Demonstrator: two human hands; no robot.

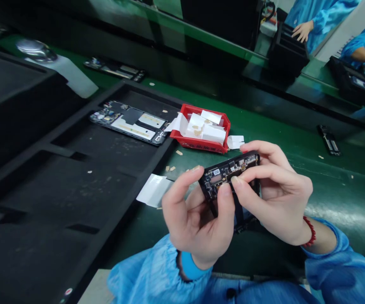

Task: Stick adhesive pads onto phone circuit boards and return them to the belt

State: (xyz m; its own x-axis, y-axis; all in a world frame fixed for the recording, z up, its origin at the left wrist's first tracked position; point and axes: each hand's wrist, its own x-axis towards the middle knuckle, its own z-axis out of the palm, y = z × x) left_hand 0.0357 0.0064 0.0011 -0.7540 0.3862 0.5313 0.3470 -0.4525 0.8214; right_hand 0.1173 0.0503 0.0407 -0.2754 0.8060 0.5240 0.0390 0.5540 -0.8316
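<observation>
Between my two hands is an opened smartphone (216, 179), tilted with its circuit board end toward the far side. My left hand (198, 215) grips its left edge, thumb pressed on the board's lower part. From the right, my right hand (274, 190) is closed around the other edge, its thumb tip beside the left thumb on the board. Whether a small part lies under the thumbs is hidden. Beyond the hands stands a red bin (198, 145) filled with white paper pieces (212, 133). Folded white paper (153, 191) lies left of my left hand.
A black compartment tray (113, 177) fills the left side, with another opened phone (132, 122) at its far end. Farther back lies a phone frame (114, 69); another (328, 140) is at right. Tan scraps dot the green table (296, 156). Two people in blue sleeves (331, 19) work beyond the ledge.
</observation>
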